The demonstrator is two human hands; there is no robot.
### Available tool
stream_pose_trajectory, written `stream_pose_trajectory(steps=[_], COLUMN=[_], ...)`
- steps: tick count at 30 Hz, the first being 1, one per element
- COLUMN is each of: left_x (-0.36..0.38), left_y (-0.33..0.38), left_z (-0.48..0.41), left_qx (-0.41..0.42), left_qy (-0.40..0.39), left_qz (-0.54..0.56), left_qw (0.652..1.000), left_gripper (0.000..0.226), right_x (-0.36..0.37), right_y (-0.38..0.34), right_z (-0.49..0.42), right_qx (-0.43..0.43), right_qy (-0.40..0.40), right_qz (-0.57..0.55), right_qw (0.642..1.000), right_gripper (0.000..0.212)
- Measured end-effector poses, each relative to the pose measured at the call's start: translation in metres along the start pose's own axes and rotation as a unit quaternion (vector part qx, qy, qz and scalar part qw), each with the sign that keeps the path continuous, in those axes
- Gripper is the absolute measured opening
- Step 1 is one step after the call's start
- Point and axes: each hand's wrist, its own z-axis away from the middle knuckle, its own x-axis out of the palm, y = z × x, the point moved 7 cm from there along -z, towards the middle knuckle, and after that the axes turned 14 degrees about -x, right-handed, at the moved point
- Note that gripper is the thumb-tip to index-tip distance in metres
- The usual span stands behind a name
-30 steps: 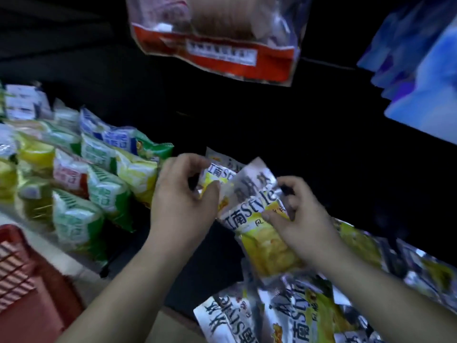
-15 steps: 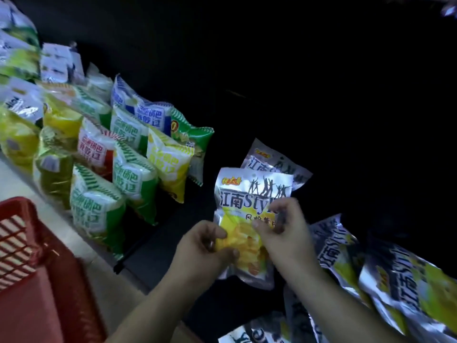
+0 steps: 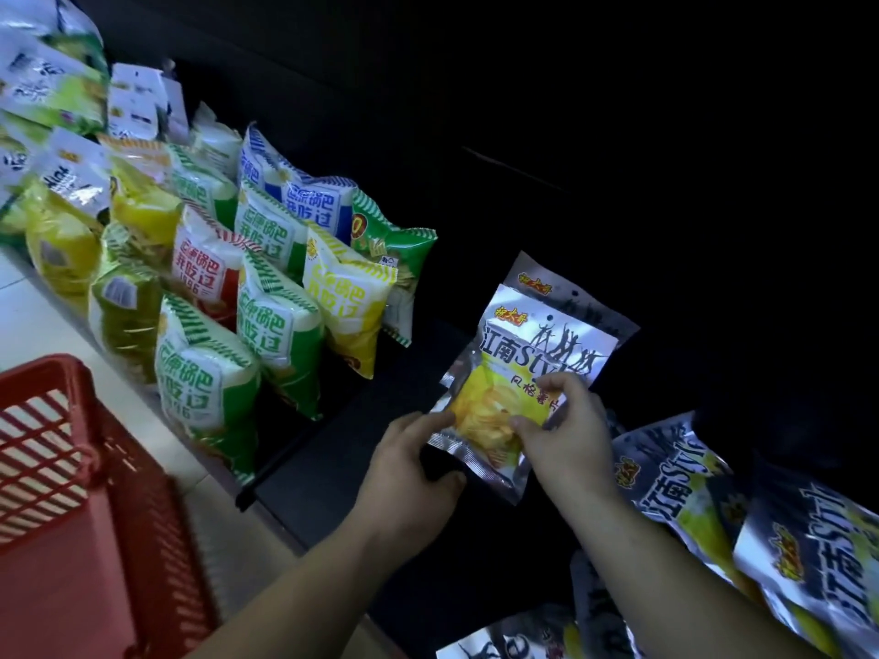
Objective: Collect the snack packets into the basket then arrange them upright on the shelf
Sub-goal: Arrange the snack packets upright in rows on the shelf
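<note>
Dark shelf (image 3: 328, 463), snack packets (image 3: 280, 325) upright, apparently in rows.

Both hands hold a silver-and-yellow chip packet (image 3: 528, 368) upright, just right of centre over the dark shelf (image 3: 333, 435). The left hand (image 3: 409, 463) pinches the packet's lower left corner, at its 7 o'clock, and the right hand (image 3: 568, 437) grips its lower right edge, at 5 o'clock. A second matching packet (image 3: 587, 304) stands close behind it at 1 o'clock. Rows of green, yellow, red and blue packets (image 3: 280, 325) stand upright at 10 o'clock. More silver packets (image 3: 675, 482) lie tilted at 4 o'clock. A red basket (image 3: 71, 468) sits at 8 o'clock.
</note>
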Motion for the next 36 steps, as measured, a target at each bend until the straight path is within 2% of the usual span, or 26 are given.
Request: stream_pose_trajectory(steps=[4, 9, 13, 15, 17, 18, 21, 24, 29, 33, 36], left_x=[0.016, 0.027, 0.030, 0.031, 0.031, 0.031, 0.030, 0.029, 0.019, 0.016, 0.016], left_y=[-0.011, -0.007, -0.006, -0.004, -0.003, -0.002, -0.001, 0.001, -0.001, -0.015, -0.031], left_z=[0.008, 0.001, -0.005, -0.005, -0.006, -0.007, -0.013, -0.017, 0.006, 0.026, 0.035], left_qx=[-0.022, -0.033, -0.030, -0.005, 0.026, 0.037, 0.018, 0.021, 0.063, 0.060, 0.036], left_qy=[-0.058, -0.097, -0.095, -0.075, -0.034, -0.015, -0.001, 0.013, 0.108, 0.069, 0.031], left_qz=[0.026, 0.045, 0.027, -0.030, -0.114, -0.148, -0.228, -0.273, -0.159, -0.098, -0.095], left_qw=[0.998, 0.994, 0.995, 0.997, 0.993, 0.988, 0.974, 0.962, 0.979, 0.991, 0.994], left_gripper=[0.071, 0.081, 0.077, 0.072, 0.066, 0.065, 0.067, 0.069, 0.059, 0.053, 0.044], right_x=[0.004, 0.003, -0.014, -0.023, -0.023, -0.020, -0.016, -0.021, -0.023, -0.023, -0.028], right_y=[0.000, -0.008, -0.017, -0.031, -0.041, -0.039, -0.028, -0.027, -0.020, -0.019, -0.024], right_z=[-0.001, 0.004, 0.008, 0.013, 0.017, 0.017, 0.023, 0.030, 0.037, 0.041, 0.048], right_qx=[0.009, -0.003, -0.033, -0.096, -0.161, -0.165, -0.126, -0.143, -0.159, -0.136, -0.146], right_qy=[-0.021, -0.058, -0.026, -0.021, -0.057, -0.083, -0.130, -0.151, -0.165, -0.165, -0.185], right_qz=[0.002, -0.038, -0.016, 0.078, 0.186, 0.202, 0.117, 0.080, 0.084, 0.068, 0.087], right_qw=[1.000, 0.998, 0.999, 0.992, 0.967, 0.962, 0.977, 0.975, 0.970, 0.975, 0.968], right_gripper=[0.038, 0.059, 0.063, 0.066, 0.064, 0.062, 0.066, 0.069, 0.068, 0.073, 0.065])
